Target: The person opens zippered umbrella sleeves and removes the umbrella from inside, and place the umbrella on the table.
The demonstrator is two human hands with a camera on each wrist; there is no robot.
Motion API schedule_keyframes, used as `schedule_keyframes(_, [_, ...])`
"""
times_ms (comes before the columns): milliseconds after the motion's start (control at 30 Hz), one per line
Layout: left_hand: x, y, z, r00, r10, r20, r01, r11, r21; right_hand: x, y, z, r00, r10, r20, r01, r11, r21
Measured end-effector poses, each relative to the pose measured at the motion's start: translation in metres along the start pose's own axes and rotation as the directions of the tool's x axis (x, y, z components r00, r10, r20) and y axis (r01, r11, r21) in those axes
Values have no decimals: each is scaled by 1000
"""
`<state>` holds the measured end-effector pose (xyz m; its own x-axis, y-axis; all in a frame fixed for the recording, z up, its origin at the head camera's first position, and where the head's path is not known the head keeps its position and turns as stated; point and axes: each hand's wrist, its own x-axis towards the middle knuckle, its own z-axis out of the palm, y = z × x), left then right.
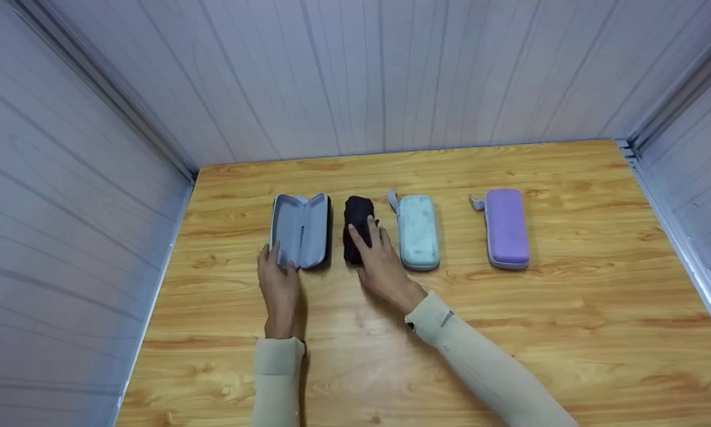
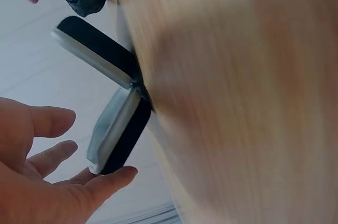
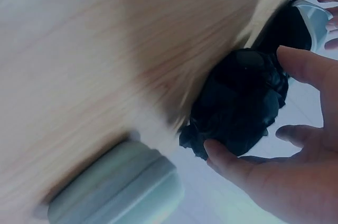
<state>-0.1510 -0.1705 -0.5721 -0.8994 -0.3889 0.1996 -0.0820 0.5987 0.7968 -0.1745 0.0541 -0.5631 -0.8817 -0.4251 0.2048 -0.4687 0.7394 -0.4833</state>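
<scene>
Black bundle (image 1: 358,207) lies toward desk's (image 1: 361,373) far edge, between open case (image 1: 317,228), nearer far left corner, and mint case (image 1: 419,234). Right grip (image 1: 386,274) spread over bundle, fingertips touching it. Left grip (image 1: 279,286) spread at open case's near end.

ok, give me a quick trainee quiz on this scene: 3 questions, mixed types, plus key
1. True or false: the hard-looking, oblong black case at the left hand is closed.
2. In the head view, what do fingers of the right hand touch?
A. The black case
B. The crumpled, fabric-like black bundle
C. The left hand
3. Order these from left to right in the head view: smooth-looking, oblong purple case; black case; smooth-looking, oblong mint case.

Key:
1. False: it lies open, its pale-grey inside showing.
2. B.
3. Black case, mint case, purple case.
</scene>
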Motion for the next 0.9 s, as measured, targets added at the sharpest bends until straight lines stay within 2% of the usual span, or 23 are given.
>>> schedule_keyframes(200, [-12, 13, 3, 996, 72, -44, -71, 997, 21, -10, 7, -14, 1000, 2, 1, -2, 999, 33])
schedule_keyframes(333, [-23, 26, 9, 989, 132, -61, -129, 991, 42, -16, 19, -24, 999, -23, -45, 24, 999, 39])
schedule_keyframes(467, [-35, 40, 18, 983, 180, -32, -178, 983, 52, -24, 34, -34, 991, -33, -130, 42, 997, 68])
schedule_keyframes(600, [-44, 52, 28, 975, 220, 1, -220, 974, 49, -31, 50, -45, 985, 19, -169, -1, 995, 104])
schedule_keyframes(733, [-53, 62, 41, 957, 289, 26, -290, 956, 48, -35, 63, -58, 983, 78, -167, -59, 991, 117])
schedule_keyframes(900, [-64, 73, 57, 925, 373, 69, -376, 926, 26, -39, 75, -69, 977, 107, -184, -85, 989, 122])
